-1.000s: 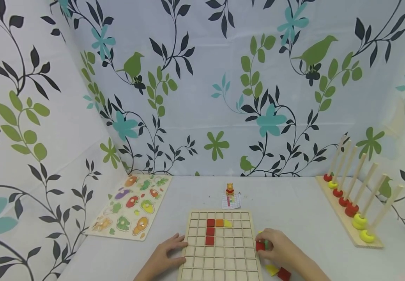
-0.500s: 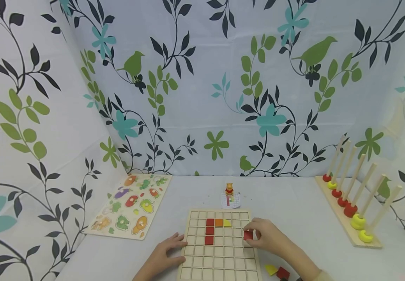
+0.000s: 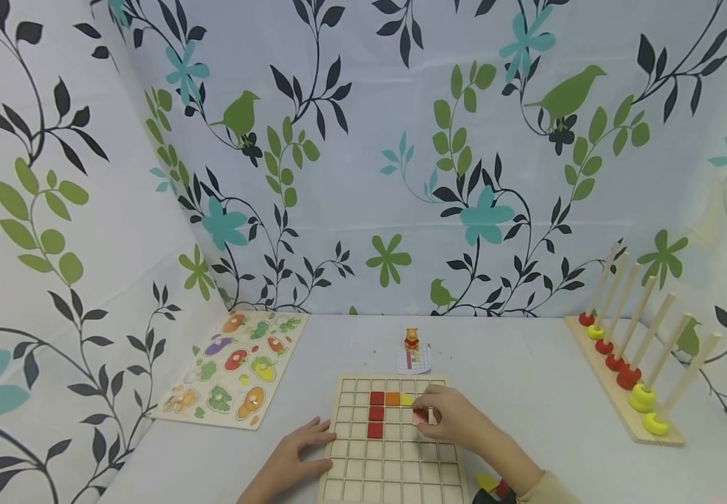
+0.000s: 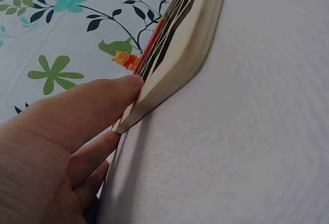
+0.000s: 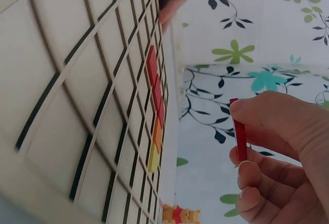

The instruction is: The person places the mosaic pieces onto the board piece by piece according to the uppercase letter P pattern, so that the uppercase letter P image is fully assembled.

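Observation:
A wooden grid board (image 3: 391,470) lies on the table. In its cells sit a column of red square tiles (image 3: 376,413), an orange tile (image 3: 392,399) and a yellow piece (image 3: 406,399). My right hand (image 3: 454,421) is above the board's right half, pinching a red square tile (image 5: 240,136) between thumb and fingers; in the right wrist view it is held on edge, off the board. At the board's left edge my left hand (image 3: 295,453) touches the rim with thumb and fingertips. The left wrist view shows the thumb (image 4: 110,93) against the board's edge.
Yellow (image 3: 486,483) and red (image 3: 502,488) loose pieces lie right of the board, partly behind my right forearm. A bear figurine (image 3: 411,339) stands by a small pattern card (image 3: 413,360). A vegetable puzzle (image 3: 231,371) lies left; a peg rack (image 3: 627,399) stands right.
My right hand has carried the red tile from the loose pieces beside the board leftward and over the grid. The left hand stays at the board's left edge.

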Motion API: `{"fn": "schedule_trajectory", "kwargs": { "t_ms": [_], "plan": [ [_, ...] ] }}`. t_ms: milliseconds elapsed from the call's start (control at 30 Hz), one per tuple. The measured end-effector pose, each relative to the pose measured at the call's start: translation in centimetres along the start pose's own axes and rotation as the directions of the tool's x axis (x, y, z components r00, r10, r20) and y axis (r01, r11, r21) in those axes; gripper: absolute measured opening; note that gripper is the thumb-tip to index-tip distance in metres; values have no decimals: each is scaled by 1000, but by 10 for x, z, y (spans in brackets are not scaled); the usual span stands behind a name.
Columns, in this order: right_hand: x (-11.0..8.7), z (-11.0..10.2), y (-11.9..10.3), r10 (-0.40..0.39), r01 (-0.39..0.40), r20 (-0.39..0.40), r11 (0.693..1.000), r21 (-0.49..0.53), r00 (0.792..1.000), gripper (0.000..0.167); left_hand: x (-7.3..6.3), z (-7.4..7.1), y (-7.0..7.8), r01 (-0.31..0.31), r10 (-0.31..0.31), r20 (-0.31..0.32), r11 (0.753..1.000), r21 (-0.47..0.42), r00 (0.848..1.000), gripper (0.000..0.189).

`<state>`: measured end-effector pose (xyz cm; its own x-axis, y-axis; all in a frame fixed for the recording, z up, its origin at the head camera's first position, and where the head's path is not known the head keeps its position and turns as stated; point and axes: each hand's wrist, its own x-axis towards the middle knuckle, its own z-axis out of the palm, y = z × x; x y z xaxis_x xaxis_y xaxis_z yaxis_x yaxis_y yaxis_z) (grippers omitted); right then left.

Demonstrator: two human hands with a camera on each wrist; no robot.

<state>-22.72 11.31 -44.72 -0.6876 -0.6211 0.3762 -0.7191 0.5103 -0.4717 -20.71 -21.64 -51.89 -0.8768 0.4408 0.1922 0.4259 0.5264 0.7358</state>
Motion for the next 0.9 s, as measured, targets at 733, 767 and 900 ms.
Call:
{"fn": "schedule_trajectory", "kwargs": {
  "t_ms": [733, 767, 900],
  "plan": [
    [24, 26, -24, -20, 15, 72, 998, 60, 997, 16, -2, -11, 39, 8, -8, 8, 999, -38, 1000, 37],
    [25, 27, -25, -21, 16, 75, 998, 57, 997, 16, -2, -11, 38, 8, -7, 9, 999, -40, 1000, 37],
    [28, 35, -26, -33, 29, 74, 998, 50, 997, 14, -2, -10, 36, 16, -15, 13, 999, -48, 1000, 38]
  ]
}}
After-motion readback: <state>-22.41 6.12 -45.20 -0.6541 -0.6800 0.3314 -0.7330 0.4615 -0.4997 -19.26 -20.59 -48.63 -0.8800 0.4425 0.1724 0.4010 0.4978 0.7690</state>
